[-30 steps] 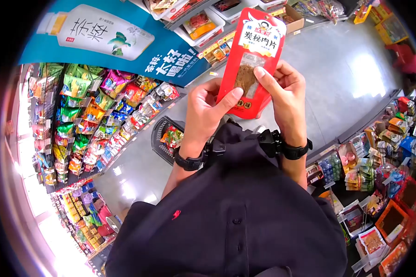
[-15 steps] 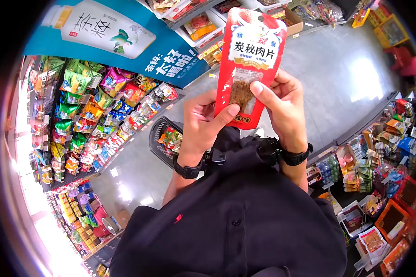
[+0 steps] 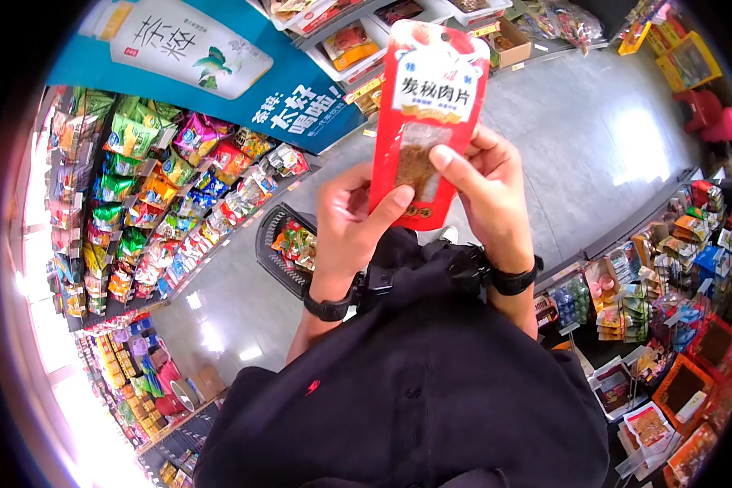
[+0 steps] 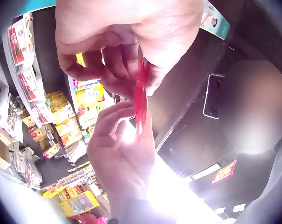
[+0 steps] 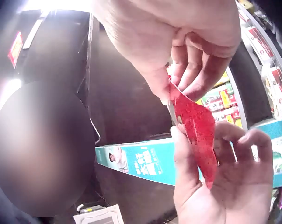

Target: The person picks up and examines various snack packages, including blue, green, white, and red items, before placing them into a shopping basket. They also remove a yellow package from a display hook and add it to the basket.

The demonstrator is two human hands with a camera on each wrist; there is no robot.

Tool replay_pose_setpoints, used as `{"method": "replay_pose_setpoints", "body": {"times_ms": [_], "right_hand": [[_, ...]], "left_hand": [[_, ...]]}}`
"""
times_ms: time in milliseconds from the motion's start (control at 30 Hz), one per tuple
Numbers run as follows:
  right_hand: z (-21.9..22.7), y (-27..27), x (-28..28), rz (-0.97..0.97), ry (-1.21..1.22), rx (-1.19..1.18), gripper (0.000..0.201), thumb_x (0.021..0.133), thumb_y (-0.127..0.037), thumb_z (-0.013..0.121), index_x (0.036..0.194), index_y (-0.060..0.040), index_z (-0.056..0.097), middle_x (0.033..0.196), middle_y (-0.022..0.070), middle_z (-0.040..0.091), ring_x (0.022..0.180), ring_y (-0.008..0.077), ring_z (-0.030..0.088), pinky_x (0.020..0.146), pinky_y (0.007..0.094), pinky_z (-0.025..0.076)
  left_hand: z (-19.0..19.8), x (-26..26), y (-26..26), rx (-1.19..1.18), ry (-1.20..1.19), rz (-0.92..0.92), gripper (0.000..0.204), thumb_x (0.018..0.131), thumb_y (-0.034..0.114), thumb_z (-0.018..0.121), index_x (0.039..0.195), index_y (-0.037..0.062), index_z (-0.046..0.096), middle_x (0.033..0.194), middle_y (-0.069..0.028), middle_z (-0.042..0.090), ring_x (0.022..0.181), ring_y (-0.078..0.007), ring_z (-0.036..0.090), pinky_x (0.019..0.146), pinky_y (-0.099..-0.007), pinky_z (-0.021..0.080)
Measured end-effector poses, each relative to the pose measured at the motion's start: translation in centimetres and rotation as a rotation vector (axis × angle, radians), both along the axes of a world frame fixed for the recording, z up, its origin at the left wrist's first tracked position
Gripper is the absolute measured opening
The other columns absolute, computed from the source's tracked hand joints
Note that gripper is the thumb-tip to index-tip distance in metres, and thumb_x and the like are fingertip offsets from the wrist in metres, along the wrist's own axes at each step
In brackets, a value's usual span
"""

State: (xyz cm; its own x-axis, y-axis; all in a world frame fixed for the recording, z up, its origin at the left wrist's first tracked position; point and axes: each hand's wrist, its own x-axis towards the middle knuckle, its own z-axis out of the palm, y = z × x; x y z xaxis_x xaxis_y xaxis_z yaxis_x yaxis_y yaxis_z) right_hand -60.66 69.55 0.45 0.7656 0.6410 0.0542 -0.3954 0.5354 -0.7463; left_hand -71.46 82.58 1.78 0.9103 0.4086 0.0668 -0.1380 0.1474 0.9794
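A red pouch of meat slices [image 3: 437,85] is held up in front of the body, its printed face toward the head camera. Brown slices show through a clear window in its lower half. The left hand [image 3: 346,224] grips the lower left edge, thumb on the front and fingers behind. At the lower right edge, the right hand [image 3: 494,191] pinches the pouch with its thumb over the window. The left wrist view shows the pouch [image 4: 141,100] almost edge-on; in the right wrist view, the pouch's red back [image 5: 199,130] bends slightly between both hands.
On the floor to the left stands a dark basket [image 3: 266,244] with colourful packets in it. Racks of snack bags [image 3: 138,195] line the left, and shelves of packets [image 3: 626,301] the right. A blue drink banner [image 3: 301,81] and white trays [image 3: 374,61] are ahead.
The pouch and both hands have shifted slightly left and lower in the head view. Both hands keep their hold on the pouch.
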Motion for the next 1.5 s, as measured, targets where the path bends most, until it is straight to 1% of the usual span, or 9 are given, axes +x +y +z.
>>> {"method": "replay_pose_setpoints", "body": {"times_ms": [233, 400, 667, 733, 867, 1033, 1267, 1367, 1500], "right_hand": [[-2.7, 1.5, -1.1, -0.005, -0.222, -0.204, 0.027, 0.086, -0.011, 0.072, 0.108, 0.0034, 0.066, 0.095, 0.0042, 0.071, 0.078, 0.0061, 0.064, 0.068, 0.0222, 0.052], [-5.1, 2.1, -1.8, 0.06, -0.299, -0.358, 0.03, 0.083, -0.019, 0.075, 0.102, 0.0027, 0.068, 0.082, 0.0063, 0.07, 0.066, 0.0072, 0.059, 0.061, 0.0258, 0.049], [-5.6, 2.2, -3.6, 0.217, -0.406, -0.468, 0.028, 0.082, -0.018, 0.075, 0.1, 0.0028, 0.069, 0.081, 0.011, 0.071, 0.067, 0.0096, 0.063, 0.063, 0.0275, 0.05], [-6.2, 2.3, -4.1, 0.276, -0.369, -0.493, 0.028, 0.084, -0.016, 0.074, 0.102, 0.0038, 0.068, 0.083, 0.0092, 0.072, 0.07, 0.0081, 0.063, 0.065, 0.026, 0.051], [-7.4, 3.2, -4.4, 0.441, -0.007, -0.275, 0.028, 0.09, -0.008, 0.069, 0.114, 0.0046, 0.063, 0.103, 0.0055, 0.07, 0.09, 0.0083, 0.064, 0.082, 0.0262, 0.053], [-7.9, 3.2, -5.0, 0.482, -0.012, -0.293, 0.028, 0.089, -0.01, 0.07, 0.112, 0.0041, 0.064, 0.1, 0.0041, 0.07, 0.086, 0.0069, 0.063, 0.078, 0.0242, 0.052], [-8.4, 2.9, -5.6, 0.437, -0.141, -0.351, 0.033, 0.088, -0.014, 0.071, 0.115, 0.0039, 0.063, 0.095, 0.0032, 0.07, 0.079, 0.0053, 0.06, 0.073, 0.0247, 0.051], [-7.8, 2.1, -5.4, 0.41, -0.174, -0.325, 0.028, 0.089, -0.013, 0.07, 0.111, 0.0022, 0.062, 0.094, 0.0029, 0.069, 0.081, 0.0051, 0.06, 0.074, 0.0245, 0.05], [-9.2, 1.3, -5.1, 0.404, -0.149, -0.314, 0.014, 0.09, -0.009, 0.068, 0.097, -0.002, 0.058, 0.088, 0.0005, 0.066, 0.081, 0.0042, 0.059, 0.073, 0.023, 0.048]], "left_hand": [[-2.3, -1.7, 2.1, 0.638, 0.169, 0.163, 0.02, 0.087, 0.017, 0.069, 0.096, -0.0012, 0.067, 0.08, -0.0076, 0.068, 0.075, -0.0113, 0.062, 0.069, -0.0276, 0.048], [-4.9, -4.0, 2.5, 0.457, 0.3, 0.099, 0.022, 0.09, 0.018, 0.066, 0.1, -0.0019, 0.067, 0.085, -0.0086, 0.07, 0.077, -0.0117, 0.063, 0.071, -0.0278, 0.049], [-7.6, -7.9, 2.2, 0.285, 0.323, 0.12, 0.022, 0.092, 0.016, 0.065, 0.102, -0.0036, 0.066, 0.084, -0.006, 0.068, 0.075, -0.0093, 0.057, 0.07, -0.0265, 0.047], [-7.5, -8.7, 2.1, 0.298, 0.354, 0.124, 0.022, 0.092, 0.016, 0.065, 0.102, -0.0036, 0.066, 0.085, -0.0058, 0.069, 0.076, -0.0095, 0.058, 0.071, -0.0267, 0.047], [-7.0, -8.8, 1.4, 0.31, 0.361, 0.173, 0.024, 0.092, 0.018, 0.066, 0.101, -0.004, 0.066, 0.083, -0.0081, 0.068, 0.074, -0.0095, 0.058, 0.071, -0.0268, 0.047], [-7.7, -10.2, 1.3, 0.335, 0.4, 0.207, 0.025, 0.091, 0.019, 0.066, 0.094, -0.0052, 0.066, 0.071, -0.0075, 0.063, 0.063, -0.0085, 0.049, 0.059, -0.0272, 0.041], [-9.4, -11.0, 1.5, 0.326, 0.458, 0.2, 0.024, 0.091, 0.018, 0.066, 0.098, -0.0052, 0.066, 0.075, -0.0055, 0.065, 0.066, -0.0078, 0.051, 0.061, -0.0256, 0.042], [-9.1, -10.2, 0.5, 0.226, 0.342, 0.217, 0.022, 0.092, 0.016, 0.065, 0.099, -0.0046, 0.065, 0.078, -0.0037, 0.064, 0.07, -0.0067, 0.052, 0.063, -0.0248, 0.044], [-9.2, -10.2, 0.3, 0.136, 0.395, 0.241, 0.02, 0.093, 0.016, 0.065, 0.095, -0.0038, 0.063, 0.079, -0.0024, 0.064, 0.072, -0.006, 0.053, 0.065, -0.0242, 0.045]]}}
